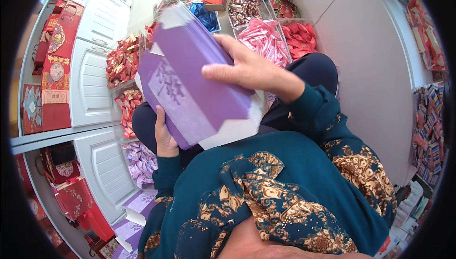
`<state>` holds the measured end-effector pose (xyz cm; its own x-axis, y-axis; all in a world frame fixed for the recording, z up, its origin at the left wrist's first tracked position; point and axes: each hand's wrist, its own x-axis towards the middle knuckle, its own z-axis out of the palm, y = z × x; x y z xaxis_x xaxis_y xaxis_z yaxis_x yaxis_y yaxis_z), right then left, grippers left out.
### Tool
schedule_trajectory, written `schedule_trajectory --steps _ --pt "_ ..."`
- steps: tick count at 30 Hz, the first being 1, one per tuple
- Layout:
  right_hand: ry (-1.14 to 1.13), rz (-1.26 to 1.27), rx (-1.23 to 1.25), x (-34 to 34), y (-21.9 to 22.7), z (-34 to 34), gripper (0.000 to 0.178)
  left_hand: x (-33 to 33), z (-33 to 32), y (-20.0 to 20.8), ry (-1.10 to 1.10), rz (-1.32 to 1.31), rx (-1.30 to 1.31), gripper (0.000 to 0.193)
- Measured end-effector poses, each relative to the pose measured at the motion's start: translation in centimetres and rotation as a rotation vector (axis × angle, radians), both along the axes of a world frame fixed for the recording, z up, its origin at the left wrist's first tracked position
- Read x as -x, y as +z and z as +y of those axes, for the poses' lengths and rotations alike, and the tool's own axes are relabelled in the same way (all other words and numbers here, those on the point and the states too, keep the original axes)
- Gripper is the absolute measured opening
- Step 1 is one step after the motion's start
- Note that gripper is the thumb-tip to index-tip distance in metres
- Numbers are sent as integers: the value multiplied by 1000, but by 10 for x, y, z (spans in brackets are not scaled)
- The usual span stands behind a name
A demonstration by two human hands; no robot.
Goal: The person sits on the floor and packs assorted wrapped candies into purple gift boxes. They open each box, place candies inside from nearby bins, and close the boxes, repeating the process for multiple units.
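A thick stack of purple flat card pieces (pixel 190 64) with white flaps leans across my lap. A paler band with a dark purple printed design runs along its front piece. My left hand (pixel 165 134) grips the stack's lower left edge, its thumb showing and its other fingers hidden behind the card. From the right, my right hand (pixel 247 66) clasps the stack, with the thumb over the top piece and the fingers along the far edge. Several like purple pieces (pixel 137 206) lie at the lower left, beside my left arm.
Clear bins stand ahead, one with pink wrapped packets (pixel 262 40), another with red packets (pixel 298 38). More red packets (pixel 124 59) and lilac packets (pixel 141 163) are on the left, beside white cabinets (pixel 97 83). Shelves there hold red gift bags (pixel 59 69). A pale panel (pixel 365 69) stands at right.
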<state>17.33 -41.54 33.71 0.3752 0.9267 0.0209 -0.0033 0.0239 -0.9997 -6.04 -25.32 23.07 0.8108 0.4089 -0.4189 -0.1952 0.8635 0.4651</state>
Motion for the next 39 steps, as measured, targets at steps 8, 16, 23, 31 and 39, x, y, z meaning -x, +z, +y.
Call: schedule_trajectory --steps 8,16,23,31,39 --pt "-296 -559 57 -139 -60 45 55 -53 30 -17 69 -493 241 47" --pt "-113 -1476 826 -176 -250 53 68 -30 118 -7 -104 -801 216 49" --pt "36 -1475 1076 -184 -275 69 62 36 132 1 140 -768 -31 51" --pt "-95 -1498 989 -190 -280 43 35 40 131 -26 236 -797 8 53" --pt "-168 -1445 915 -199 -267 18 34 50 145 -41 188 -815 -12 54"
